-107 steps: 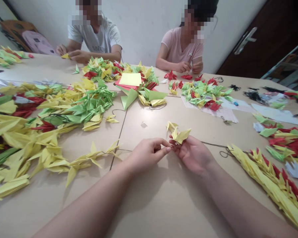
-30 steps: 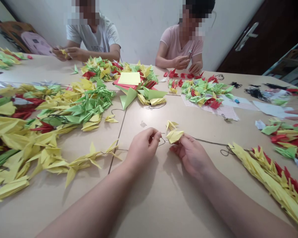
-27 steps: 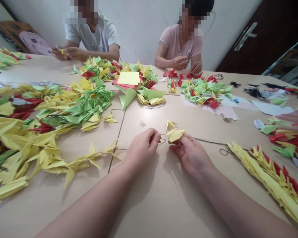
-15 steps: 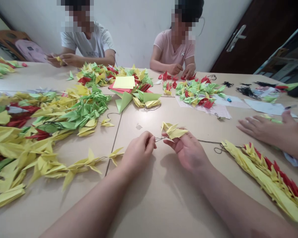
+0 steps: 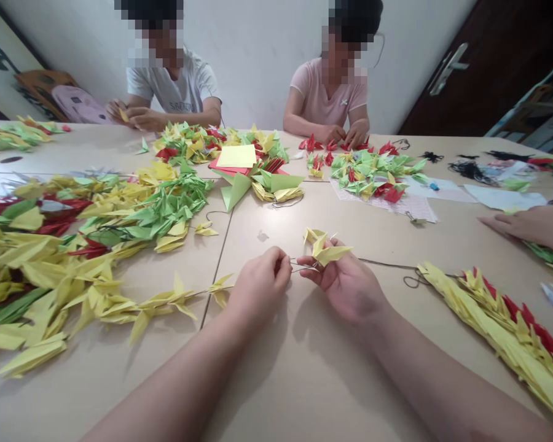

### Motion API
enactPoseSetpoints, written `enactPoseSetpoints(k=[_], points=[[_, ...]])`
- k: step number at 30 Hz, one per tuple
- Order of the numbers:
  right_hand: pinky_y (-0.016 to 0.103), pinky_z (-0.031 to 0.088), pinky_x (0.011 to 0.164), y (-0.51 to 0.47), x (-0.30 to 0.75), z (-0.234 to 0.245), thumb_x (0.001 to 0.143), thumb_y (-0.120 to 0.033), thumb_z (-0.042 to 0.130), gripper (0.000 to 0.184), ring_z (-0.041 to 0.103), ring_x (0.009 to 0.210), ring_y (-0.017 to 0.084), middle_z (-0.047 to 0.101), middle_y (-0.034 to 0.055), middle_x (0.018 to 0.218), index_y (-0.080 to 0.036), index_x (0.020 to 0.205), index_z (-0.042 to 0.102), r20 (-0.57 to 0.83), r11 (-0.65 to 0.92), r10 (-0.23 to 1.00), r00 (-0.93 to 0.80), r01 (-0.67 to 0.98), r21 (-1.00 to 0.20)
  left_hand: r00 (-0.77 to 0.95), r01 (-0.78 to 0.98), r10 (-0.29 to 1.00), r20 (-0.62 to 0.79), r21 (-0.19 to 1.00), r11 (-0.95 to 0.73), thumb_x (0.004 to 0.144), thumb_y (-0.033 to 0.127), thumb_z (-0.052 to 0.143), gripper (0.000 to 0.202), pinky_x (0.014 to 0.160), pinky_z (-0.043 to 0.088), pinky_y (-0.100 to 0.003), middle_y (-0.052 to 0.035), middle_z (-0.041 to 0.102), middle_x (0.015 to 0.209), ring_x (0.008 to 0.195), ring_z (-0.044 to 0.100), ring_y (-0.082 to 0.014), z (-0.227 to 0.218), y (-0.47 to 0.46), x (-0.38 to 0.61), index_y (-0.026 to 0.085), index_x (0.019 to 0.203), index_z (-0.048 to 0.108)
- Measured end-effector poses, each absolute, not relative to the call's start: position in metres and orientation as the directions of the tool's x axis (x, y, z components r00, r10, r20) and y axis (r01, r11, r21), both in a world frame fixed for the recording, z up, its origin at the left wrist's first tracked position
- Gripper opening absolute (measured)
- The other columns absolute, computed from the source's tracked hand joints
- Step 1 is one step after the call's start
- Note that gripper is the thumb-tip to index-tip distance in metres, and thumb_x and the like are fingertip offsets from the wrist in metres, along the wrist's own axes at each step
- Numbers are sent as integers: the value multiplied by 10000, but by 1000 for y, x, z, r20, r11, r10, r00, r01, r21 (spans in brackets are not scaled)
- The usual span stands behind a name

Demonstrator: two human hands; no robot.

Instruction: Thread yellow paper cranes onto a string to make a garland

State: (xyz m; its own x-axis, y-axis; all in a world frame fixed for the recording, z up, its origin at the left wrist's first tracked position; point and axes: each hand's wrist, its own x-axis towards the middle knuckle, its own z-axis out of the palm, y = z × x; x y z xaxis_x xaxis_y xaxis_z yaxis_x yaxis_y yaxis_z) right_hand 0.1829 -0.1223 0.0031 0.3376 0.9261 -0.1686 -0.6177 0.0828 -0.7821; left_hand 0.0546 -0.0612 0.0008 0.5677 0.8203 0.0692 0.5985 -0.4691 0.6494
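Observation:
My right hand holds a folded yellow paper crane between thumb and fingers, just above the beige table. My left hand is closed in a pinch on a thin wire or needle that reaches toward the crane. A dark thread runs from my right hand to the right, to a long string of yellow and red cranes. Another string of yellow cranes lies to the left of my left hand.
Heaps of yellow, green and red cranes cover the left side and the middle back. Two people sit across the table, folding. Another person's hand rests on the right. A dark door stands at back right.
My hands have stayed together over the table while the left pinched the wire and drew it out from the crane. The other person's hand at the right came in, then pulled back toward the edge.

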Motion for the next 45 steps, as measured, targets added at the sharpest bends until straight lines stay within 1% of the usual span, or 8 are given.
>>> enactPoseSetpoints(k=[7, 10, 14, 19, 25, 32, 39, 45], points=[[289, 492, 613, -121, 186, -1, 673, -311, 645, 160, 580, 578, 114, 570, -51, 625, -218, 669, 514, -146, 102, 913, 380, -561, -821, 583, 619, 806, 100, 588, -521, 851, 286, 364, 197, 556, 345, -247, 8, 574, 641, 592, 515, -138, 3, -62, 54, 201, 743, 504], [280, 489, 587, -120, 187, -1, 657, -304, 655, 157, 577, 560, 113, 573, -51, 605, -217, 666, 525, -168, 98, 897, 410, -553, -827, 556, 527, 792, 252, 630, -570, 870, 265, 346, 196, 682, 409, -273, -28, 619, 802, 759, 563, -155, 5, -62, 50, 191, 870, 527], [271, 485, 562, -120, 190, 0, 654, -269, 650, 121, 575, 545, 113, 576, -53, 580, -222, 673, 540, -179, 109, 872, 455, -539, -835, 326, 215, 778, 537, 760, -614, 881, 234, 346, 206, 836, 426, -284, -52, 597, 1019, 947, 550, -145, 10, -59, 45, 191, 990, 516], [235, 478, 519, -119, 194, 0, 681, -228, 586, 49, 561, 524, 100, 580, -26, 577, -187, 656, 592, -189, 101, 854, 485, -510, -854, 76, 28, 828, 556, 829, -559, 875, 249, 357, 200, 777, 463, -270, -29, 622, 839, 820, 584, -127, 19, -44, 35, 175, 897, 541], [208, 484, 463, -117, 197, 0, 690, -186, 537, 74, 544, 474, 91, 566, -21, 542, -156, 647, 589, -284, 97, 758, 587, -532, -841, 499, 240, 805, 322, 841, -485, 830, 392, 434, 274, 754, 456, -288, -33, 638, 823, 809, 585, -159, 30, -22, 15, 169, 886, 582], [182, 487, 441, -115, 204, 5, 762, -130, 436, 187, 547, 452, 81, 574, -19, 524, -148, 628, 565, -288, 139, 726, 625, -543, -828, 873, 436, 487, 14, 423, -794, 781, 410, 503, 294, 781, 434, -333, -47, 622, 951, 909, 554, -206, 21, -26, 18, 212, 981, 589], [210, 490, 482, -118, 200, 2, 721, -170, 508, 100, 565, 486, 95, 583, -20, 537, -164, 628, 544, -154, 176, 785, 601, -454, -874, 810, 405, 501, 303, 328, -853, 809, 435, 473, 324, 843, 412, -367, -70, 617, 975, 952, 528, -216, 15, -35, 29, 176, 965, 589], [256, 483, 550, -128, 186, 2, 764, -221, 541, 78, 586, 550, 108, 588, -44, 601, -204, 689, 529, 21, 213, 880, 475, -354, -911, 801, 275, 444, 402, 411, -869, 812, 420, 487, 320, 816, 431, -334, -68, 627, 950, 902, 547, -189, 15, -53, 37, 165, 982, 581]])
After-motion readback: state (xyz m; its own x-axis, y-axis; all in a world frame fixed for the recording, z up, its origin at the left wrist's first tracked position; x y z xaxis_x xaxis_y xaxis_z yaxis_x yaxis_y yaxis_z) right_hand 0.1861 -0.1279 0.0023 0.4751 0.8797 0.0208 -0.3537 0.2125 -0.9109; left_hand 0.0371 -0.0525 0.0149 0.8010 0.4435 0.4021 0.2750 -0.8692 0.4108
